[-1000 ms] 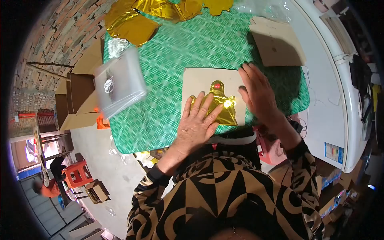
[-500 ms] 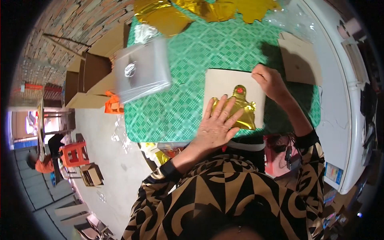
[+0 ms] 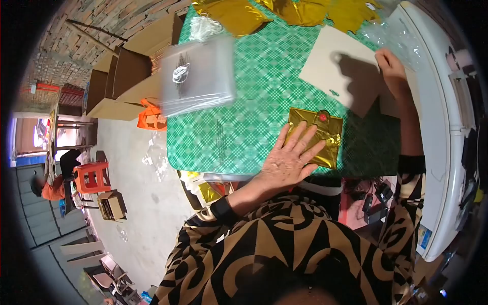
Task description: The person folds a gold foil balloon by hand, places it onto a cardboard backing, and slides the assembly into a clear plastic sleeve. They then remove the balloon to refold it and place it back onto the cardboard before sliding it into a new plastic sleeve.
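Note:
My left hand lies flat with spread fingers on a folded piece of gold foil. The foil is roughly square, with a rounded tab bearing a red mark at its top. Farther to the right, my right hand has its fingers closed at the right corner of a beige cardboard sheet. The sheet is tilted beyond the foil, apart from it, and the hand's shadow falls across it. A small green shape shows near its lower edge.
A stack of clear plastic bags with white string lies left on the green checked tablecloth. More gold foil is at the far edge. Cardboard boxes stand left, a white appliance right. A person sits near a red stool.
My right hand has moved the cardboard sheet away from the foil, up and to the right, turning it. The foil now shows as a full square. My left hand stays flat on it.

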A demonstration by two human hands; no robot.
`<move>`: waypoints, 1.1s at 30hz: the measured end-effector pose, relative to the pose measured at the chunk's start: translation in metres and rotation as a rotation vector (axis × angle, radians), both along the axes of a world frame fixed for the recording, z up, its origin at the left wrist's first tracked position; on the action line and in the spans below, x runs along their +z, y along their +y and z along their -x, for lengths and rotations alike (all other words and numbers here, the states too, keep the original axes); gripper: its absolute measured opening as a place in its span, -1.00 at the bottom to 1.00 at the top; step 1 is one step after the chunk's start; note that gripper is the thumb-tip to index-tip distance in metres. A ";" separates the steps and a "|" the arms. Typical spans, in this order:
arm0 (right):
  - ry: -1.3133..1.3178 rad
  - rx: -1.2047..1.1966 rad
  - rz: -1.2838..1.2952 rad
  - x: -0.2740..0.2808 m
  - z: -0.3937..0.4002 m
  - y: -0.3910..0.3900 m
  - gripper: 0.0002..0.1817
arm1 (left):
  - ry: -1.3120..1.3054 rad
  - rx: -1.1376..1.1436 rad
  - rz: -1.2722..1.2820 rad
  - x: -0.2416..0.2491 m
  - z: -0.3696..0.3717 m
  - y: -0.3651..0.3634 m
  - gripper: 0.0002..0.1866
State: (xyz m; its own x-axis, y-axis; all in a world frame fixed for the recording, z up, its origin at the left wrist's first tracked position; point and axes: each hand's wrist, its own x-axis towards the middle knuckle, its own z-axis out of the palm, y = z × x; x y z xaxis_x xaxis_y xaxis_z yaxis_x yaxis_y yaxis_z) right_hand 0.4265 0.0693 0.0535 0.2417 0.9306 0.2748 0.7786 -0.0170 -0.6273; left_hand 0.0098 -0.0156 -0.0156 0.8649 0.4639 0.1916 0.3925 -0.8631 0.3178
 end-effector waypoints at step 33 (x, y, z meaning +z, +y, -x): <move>-0.508 0.247 -0.019 -0.043 0.209 -0.152 -0.38 | 0.070 0.026 -0.014 0.011 -0.001 0.000 -0.29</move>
State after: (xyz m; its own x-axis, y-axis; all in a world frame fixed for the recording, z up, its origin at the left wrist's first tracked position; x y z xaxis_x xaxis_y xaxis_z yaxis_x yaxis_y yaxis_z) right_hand 0.2174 -0.0823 0.0109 -0.1497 0.9365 0.3170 0.9623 0.2116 -0.1707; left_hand 0.0112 -0.0158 -0.0048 0.8642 0.4840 0.1376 0.4357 -0.8566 0.2765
